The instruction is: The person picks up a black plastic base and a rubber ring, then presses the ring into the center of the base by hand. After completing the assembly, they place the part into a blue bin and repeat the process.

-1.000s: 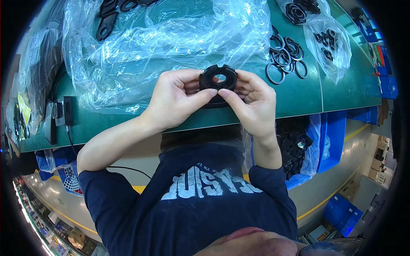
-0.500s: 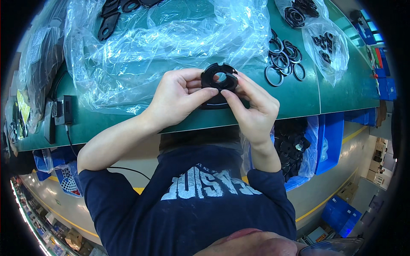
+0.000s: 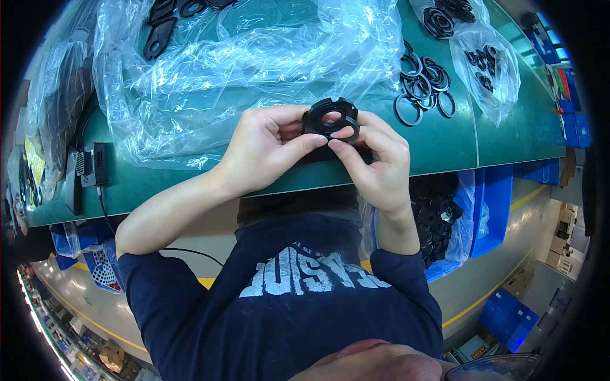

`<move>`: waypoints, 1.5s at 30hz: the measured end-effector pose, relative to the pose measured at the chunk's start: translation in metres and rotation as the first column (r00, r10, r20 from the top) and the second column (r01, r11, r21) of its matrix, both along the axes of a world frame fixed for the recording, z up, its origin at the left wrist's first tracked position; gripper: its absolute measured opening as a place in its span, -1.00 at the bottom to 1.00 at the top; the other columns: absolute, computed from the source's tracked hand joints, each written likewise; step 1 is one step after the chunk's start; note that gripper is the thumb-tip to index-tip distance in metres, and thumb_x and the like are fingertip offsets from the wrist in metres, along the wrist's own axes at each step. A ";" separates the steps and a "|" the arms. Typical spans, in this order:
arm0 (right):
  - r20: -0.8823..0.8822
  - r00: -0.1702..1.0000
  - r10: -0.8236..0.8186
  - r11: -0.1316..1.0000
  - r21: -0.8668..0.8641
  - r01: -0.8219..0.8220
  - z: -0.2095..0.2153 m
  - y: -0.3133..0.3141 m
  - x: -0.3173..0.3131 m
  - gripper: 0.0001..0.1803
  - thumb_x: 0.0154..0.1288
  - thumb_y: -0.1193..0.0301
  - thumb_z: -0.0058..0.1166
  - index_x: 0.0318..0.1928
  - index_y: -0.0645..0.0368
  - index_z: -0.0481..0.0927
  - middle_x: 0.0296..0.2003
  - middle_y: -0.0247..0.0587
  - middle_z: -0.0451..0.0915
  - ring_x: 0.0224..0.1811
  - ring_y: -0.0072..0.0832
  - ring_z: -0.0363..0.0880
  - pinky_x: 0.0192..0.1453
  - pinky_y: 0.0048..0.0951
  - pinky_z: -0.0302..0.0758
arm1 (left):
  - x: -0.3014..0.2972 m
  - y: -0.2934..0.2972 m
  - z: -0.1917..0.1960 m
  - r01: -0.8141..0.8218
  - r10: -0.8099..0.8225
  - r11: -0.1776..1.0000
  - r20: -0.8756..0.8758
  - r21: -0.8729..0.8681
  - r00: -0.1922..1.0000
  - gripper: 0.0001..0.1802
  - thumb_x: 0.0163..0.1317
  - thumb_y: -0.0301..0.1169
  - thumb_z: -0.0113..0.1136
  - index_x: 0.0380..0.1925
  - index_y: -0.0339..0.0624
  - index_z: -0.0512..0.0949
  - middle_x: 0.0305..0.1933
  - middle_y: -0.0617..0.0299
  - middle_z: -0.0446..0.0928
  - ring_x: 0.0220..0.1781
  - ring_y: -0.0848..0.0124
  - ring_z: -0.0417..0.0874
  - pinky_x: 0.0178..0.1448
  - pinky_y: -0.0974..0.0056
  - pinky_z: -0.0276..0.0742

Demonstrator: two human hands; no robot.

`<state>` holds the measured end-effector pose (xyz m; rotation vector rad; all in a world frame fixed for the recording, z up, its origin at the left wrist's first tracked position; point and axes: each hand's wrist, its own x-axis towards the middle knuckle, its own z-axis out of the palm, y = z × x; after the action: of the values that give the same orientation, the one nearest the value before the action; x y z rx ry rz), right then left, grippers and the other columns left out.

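Between my two hands is a black ring-shaped plastic part [image 3: 316, 117] with notches along its outer rim and a round hole in the middle. My left hand [image 3: 265, 143] grips its left side, the thumb along the lower edge. On the opposite side my right hand [image 3: 376, 159] pinches the rim, and one of its fingertips shows through the central hole. Both thumbs nearly meet at the part's near edge. Under the hands, another black piece [image 3: 343, 153] lies at the table's front edge, mostly hidden by my fingers.
A large clear plastic bag [image 3: 210, 101] spreads over the green table [image 3: 508, 136], with black flat parts [image 3: 159, 39] at its far end. Several black rings [image 3: 408, 110] lie to the right, beside a bag of small black parts [image 3: 483, 70]. Below the edge stands a blue bin [image 3: 492, 213].
The ring part has turned and tilted slightly in my hands and shifted a little to the right. A right fingertip now shows through its hole. The black piece beneath is more covered.
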<state>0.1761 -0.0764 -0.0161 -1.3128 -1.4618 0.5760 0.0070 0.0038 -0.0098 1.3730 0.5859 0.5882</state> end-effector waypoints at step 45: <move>-0.330 0.944 0.004 0.984 -0.165 -0.062 -0.004 0.001 -0.004 -0.49 0.09 0.74 0.11 0.12 0.47 0.37 -0.20 -0.03 0.60 -0.17 -0.53 0.58 -0.08 -0.60 0.50 | 0.002 -0.002 0.000 -0.080 0.076 0.991 -0.038 -0.111 0.996 -0.75 0.11 -0.59 0.19 -0.17 -0.40 0.53 -0.24 0.22 0.58 -0.21 0.60 0.56 -0.09 0.50 0.51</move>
<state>0.1719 -0.0758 -0.0203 -1.2553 -1.1792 0.9165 0.0089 0.0015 -0.0096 1.2608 0.6923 0.5871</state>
